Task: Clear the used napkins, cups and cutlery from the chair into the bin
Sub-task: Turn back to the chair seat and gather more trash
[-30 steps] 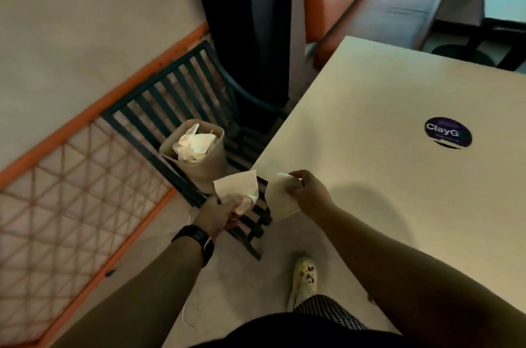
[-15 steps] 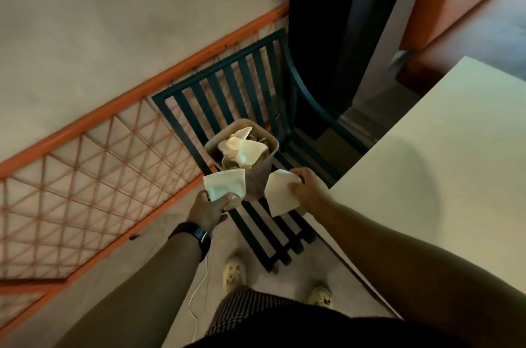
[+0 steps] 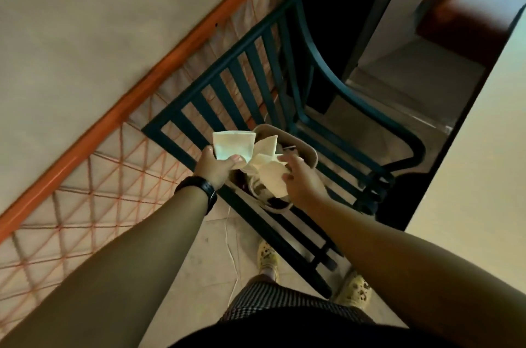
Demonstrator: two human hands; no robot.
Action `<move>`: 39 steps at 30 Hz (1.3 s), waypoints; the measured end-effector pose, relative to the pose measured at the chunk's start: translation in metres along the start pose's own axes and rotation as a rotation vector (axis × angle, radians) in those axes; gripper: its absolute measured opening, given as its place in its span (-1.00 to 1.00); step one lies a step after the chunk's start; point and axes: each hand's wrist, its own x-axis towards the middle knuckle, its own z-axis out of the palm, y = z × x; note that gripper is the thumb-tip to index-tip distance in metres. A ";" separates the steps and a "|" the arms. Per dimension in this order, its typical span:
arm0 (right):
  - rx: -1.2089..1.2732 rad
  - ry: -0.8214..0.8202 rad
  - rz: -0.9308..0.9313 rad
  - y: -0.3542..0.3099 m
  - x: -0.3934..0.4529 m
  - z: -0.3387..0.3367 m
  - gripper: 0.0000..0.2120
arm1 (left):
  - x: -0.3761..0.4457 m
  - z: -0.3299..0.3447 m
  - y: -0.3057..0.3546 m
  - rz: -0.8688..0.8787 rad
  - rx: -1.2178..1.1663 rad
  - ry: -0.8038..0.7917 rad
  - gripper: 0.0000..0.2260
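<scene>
A beige bin (image 3: 308, 145) stands on the seat of a dark green slatted chair (image 3: 247, 68), with crumpled white napkins (image 3: 269, 147) sticking out of it. My left hand (image 3: 215, 167) grips a white paper cup (image 3: 234, 145) at the bin's left rim. My right hand (image 3: 306, 181) is over the bin's mouth. Its thumb and fingertips pinch the edge of a white paper piece (image 3: 270, 178); I cannot tell whether that is a cup or a napkin. No cutlery shows.
A pale table (image 3: 478, 165) runs along the right, close to the chair's armrest (image 3: 370, 108). An orange rail with rope netting (image 3: 94, 176) lines the left. My feet in yellow shoes (image 3: 267, 258) stand on the floor before the chair.
I have stepped closer to the chair. Both hands moved forward over the bin, the left lifting its cup to the rim and the right bringing its paper over the opening.
</scene>
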 end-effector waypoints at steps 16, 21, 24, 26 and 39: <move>-0.592 -0.024 -0.212 0.019 0.039 0.007 0.03 | 0.055 0.041 0.007 0.707 1.198 -0.551 0.06; -0.758 -0.181 -0.128 0.029 0.073 0.037 -0.03 | 0.077 0.064 -0.011 0.610 1.330 -0.587 0.00; -0.838 -0.231 -0.085 0.038 0.083 0.056 -0.11 | 0.084 0.072 -0.024 0.539 1.362 -0.600 -0.12; -0.862 -0.266 -0.072 0.040 0.088 0.062 -0.09 | 0.084 0.076 -0.026 0.531 1.405 -0.588 -0.18; -0.547 -0.101 -0.116 0.025 0.040 0.014 -0.06 | 0.057 0.057 0.001 0.684 1.228 -0.527 0.14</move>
